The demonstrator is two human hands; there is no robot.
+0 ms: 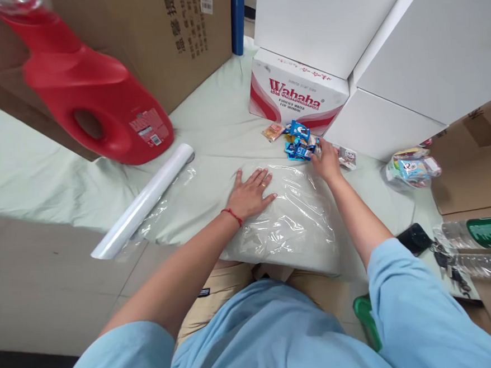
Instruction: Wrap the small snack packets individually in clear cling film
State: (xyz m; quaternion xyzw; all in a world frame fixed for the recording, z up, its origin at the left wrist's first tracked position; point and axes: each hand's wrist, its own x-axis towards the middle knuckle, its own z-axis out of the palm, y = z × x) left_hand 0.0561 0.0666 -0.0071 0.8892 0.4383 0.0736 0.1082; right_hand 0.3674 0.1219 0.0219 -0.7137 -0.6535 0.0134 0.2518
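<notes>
With the clock centred on it, a clear, glossy sheet of plastic film [290, 225] is laid over the near edge of the pale-green, cloth-covered desk [216, 130]. It is pressed by the left hand [250, 196], flat with fingers spread; if that pressure were eased, the film could be creased or shifted. At nine o'clock, a long white roll [144, 205] is set with its lower end apparently past the desk's edge; it could be tipped off if the film were tugged. At twelve, a loose pile of small blue, shiny packets [298, 141] is reached by the right hand [327, 160], its fingers curled; whether one is gripped cannot be told. The pile could be scattered by a careless knock.

On the packets, print is too small to be read, as on the barcoded label of the red plastic jug [113, 98] at ten. At twelve, "Wahaha" and "PURIFIED WATER FOR DRINKING" are printed on the red-and-white carton [293, 93]. At eleven, "温馨提" is shown on the tall brown cardboard box [143, 40].
</notes>
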